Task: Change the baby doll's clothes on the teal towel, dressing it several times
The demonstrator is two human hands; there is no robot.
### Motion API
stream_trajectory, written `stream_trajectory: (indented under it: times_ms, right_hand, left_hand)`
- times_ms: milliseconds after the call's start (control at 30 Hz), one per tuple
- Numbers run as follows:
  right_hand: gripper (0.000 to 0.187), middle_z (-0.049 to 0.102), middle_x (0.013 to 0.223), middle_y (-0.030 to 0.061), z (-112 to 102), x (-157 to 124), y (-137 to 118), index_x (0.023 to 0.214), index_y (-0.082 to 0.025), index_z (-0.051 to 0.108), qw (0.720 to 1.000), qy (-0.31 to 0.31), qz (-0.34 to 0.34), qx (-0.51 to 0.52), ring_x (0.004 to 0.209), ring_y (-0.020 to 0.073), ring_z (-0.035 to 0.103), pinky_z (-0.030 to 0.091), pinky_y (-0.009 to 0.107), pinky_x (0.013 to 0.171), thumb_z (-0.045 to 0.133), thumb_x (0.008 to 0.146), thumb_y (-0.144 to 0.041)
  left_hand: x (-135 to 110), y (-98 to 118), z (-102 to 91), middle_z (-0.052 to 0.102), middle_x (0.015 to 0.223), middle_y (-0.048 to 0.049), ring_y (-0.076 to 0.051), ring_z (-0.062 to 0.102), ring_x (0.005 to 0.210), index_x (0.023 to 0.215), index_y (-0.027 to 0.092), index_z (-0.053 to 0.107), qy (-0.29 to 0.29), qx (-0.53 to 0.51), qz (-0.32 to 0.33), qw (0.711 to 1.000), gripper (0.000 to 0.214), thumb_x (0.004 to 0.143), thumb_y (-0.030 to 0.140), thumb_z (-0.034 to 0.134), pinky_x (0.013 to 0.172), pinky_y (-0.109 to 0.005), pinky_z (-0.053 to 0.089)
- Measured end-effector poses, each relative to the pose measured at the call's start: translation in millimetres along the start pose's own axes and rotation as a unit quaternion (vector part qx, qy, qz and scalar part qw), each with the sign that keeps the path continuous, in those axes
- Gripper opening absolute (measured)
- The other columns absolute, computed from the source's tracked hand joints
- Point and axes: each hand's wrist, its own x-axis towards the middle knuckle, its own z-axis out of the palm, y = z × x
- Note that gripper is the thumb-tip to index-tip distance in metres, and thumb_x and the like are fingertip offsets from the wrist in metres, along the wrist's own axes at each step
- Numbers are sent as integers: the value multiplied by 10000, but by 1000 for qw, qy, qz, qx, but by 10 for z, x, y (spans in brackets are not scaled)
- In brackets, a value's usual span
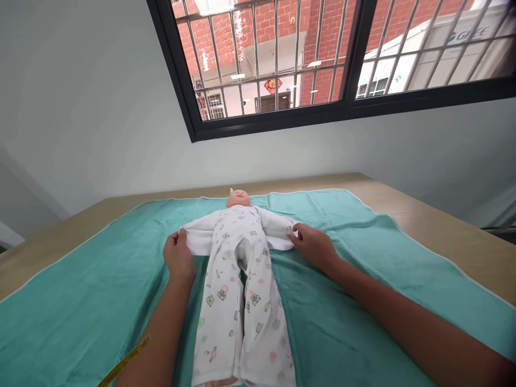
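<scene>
A baby doll (238, 199) lies on its back, its head toward the wall. It wears printed white pants (226, 306) pulled up high over the chest. White cloth of a top (201, 228) spreads out from under the pants on both sides. My left hand (179, 255) is closed on the outer edge of that top at the left, thumb against the cloth. On the other side, my right hand (316, 246) pinches the sleeve end at the right with thumb and fingers. The doll's hands are hidden; a bit of foot shows at the bottom edge.
A teal blanket (108, 269) covers much of the wooden table (419, 215) under the doll. Behind the table stand a white wall (100, 107) and a barred window (274, 110). A yellow strip (123, 363) lies along my left forearm.
</scene>
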Motion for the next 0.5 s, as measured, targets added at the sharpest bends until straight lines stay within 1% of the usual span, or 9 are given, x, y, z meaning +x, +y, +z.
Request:
stream_trajectory:
  times_ms: [67,133,200,267,367,433,500]
  right_hand:
    - [230,645,886,37,-30,-15,-48,923,-203,609,998,27,-49,-38,677,153,534,272,281,601,438,937,-356]
    - [253,633,924,61,-47,-25,-95,895,-193,612,994,40,-78,-60,746,165,550,285,285,637,406,953,-327]
    - [276,631,870,63,-44,-29,-124,863,-191,603,995,15,-68,-67,748,174,556,278,289,628,396,960,-347]
    - [288,632,804,56,-21,-27,-129,861,-192,587,997,-31,-28,-69,700,180,555,248,293,584,419,948,-409]
    - [288,641,804,58,31,-15,-109,845,-192,562,995,-82,29,-51,681,186,551,219,287,553,480,907,-460]
    - [249,633,802,50,68,-2,-92,792,-195,542,994,-106,39,-8,682,177,538,233,280,554,532,870,-431]
    - [214,605,756,33,104,10,-77,725,-196,514,992,-114,42,45,664,163,507,252,274,561,569,827,-376]
  left_hand:
    - [69,-27,-14,599,722,26,-116,550,672,823,148,615,-11,-98,-47,994,210,725,321,681,686,-273,498]
    - [137,-68,-33,649,790,-3,-134,601,724,853,140,635,-29,-156,-92,983,197,714,264,699,720,-287,525]
    - [174,-94,-51,685,878,-38,-161,637,778,893,131,657,-56,-169,-125,976,208,713,226,699,749,-310,544]
    - [161,-83,-64,702,951,-62,-183,655,822,927,129,678,-101,-165,-139,971,232,719,229,697,769,-323,552]
    - [54,0,-54,713,1036,-69,-208,662,901,987,144,699,-174,-137,-117,968,299,725,288,703,809,-320,544]
    - [-52,71,-25,714,1071,-73,-223,648,970,1014,152,711,-219,-72,-83,969,343,718,326,717,860,-324,520]
    - [-159,127,16,716,1078,-72,-229,625,1022,1006,160,724,-259,17,-37,965,347,717,350,720,910,-327,484]
